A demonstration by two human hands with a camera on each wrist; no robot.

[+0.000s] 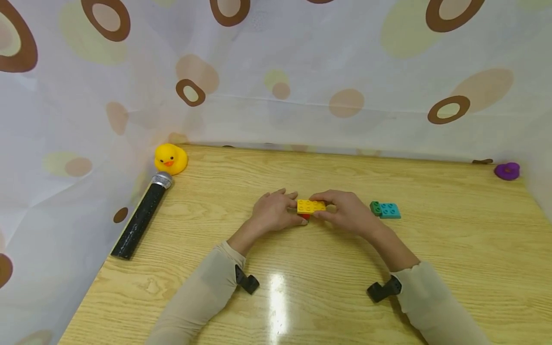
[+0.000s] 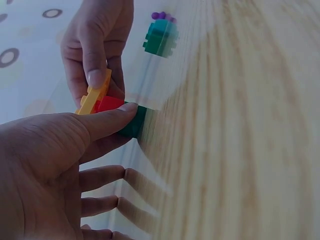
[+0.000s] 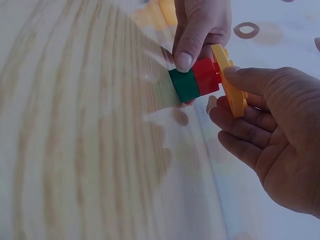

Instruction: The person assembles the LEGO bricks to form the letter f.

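My left hand [image 1: 274,211] pinches a dark green brick [image 3: 184,86] between thumb and fingers, its lower end at the wooden table. A red brick [image 3: 206,76] sits on top of the green one. My right hand [image 1: 347,211] grips a long yellow brick [image 1: 310,206] over the red brick. In the right wrist view the yellow brick tilts against the red one's studs, with a narrow gap at one side; whether any stud is seated I cannot tell. From above, the yellow brick covers most of the red and hides the green.
Right of my hands lie a teal brick [image 1: 390,211] and a green brick [image 1: 375,208], side by side. A black microphone [image 1: 140,220] and a yellow rubber duck [image 1: 171,159] are at the left edge. A purple toy [image 1: 507,171] sits far right. Patterned sheeting [image 1: 267,115] borders the table.
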